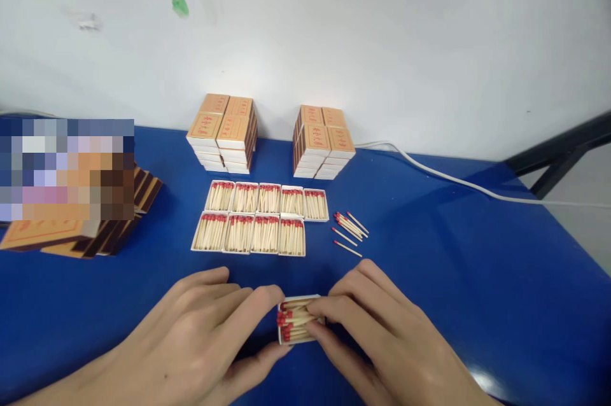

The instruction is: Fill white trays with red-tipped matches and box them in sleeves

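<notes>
A small white matchbox tray [301, 341] lies near the table's front, filled with red-headed matches [292, 323] whose heads point left. My left hand [205, 323] grips the tray's left end between thumb and index finger. With thumb and index finger, my right hand [377, 329] pinches the matches at the tray's right side, above the others; how many it holds is hidden. Just beyond, two rows of filled match trays [252, 233] stand side by side, heads facing the wall. Several loose matches [348, 226] lie right of these rows.
Two stacks of closed matchboxes, a left stack [222, 132] and a right stack [323, 142], stand by the white wall [382, 43]. More matchboxes [114, 237] lie piled at left, partly blurred out. A white cable [443, 183] crosses the blue table [458, 253] at back right.
</notes>
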Motion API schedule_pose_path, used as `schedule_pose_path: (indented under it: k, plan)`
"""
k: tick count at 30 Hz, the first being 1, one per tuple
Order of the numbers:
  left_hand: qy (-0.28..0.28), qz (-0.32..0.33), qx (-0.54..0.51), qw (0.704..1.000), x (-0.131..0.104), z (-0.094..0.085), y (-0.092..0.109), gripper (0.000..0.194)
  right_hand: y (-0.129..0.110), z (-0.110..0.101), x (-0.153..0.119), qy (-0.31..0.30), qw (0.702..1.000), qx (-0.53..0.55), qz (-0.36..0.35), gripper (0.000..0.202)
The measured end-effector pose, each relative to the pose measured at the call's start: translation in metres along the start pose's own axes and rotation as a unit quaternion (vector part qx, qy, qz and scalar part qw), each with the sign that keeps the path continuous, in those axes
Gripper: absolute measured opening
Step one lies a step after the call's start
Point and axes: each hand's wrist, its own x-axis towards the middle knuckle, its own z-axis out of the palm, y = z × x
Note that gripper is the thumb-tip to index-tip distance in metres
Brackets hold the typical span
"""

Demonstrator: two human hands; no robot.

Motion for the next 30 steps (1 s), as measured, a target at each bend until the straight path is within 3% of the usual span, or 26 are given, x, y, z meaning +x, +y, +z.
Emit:
schedule_pose_path:
  k: [6,13,22,27,30]
  plan:
    - [0.003,0.008,0.004,1.0,-0.001,0.001,0.0,0.024,0.001,-0.004,0.001,0.028,0.999,0.0,0.039,0.021]
    - [0.001,0.014,0.008,1.0,0.0,-0.001,-0.001,0.027,0.004,-0.001,0.001,0.011,0.999,0.023,0.039,0.019]
    - [-0.009,0.007,-0.001,1.0,-0.002,-0.001,-0.001,0.024,0.006,-0.014,0.005,-0.031,0.997,0.057,0.046,0.015]
    - [0.046,-0.018,-0.001,0.999,-0.002,-0.002,0.002,0.025,0.006,-0.013,0.006,-0.036,0.996,0.06,0.057,0.013]
    - [0.047,-0.044,-0.043,0.997,-0.008,0.003,0.004,0.036,0.004,-0.009,0.003,-0.026,0.995,0.065,0.078,0.013]
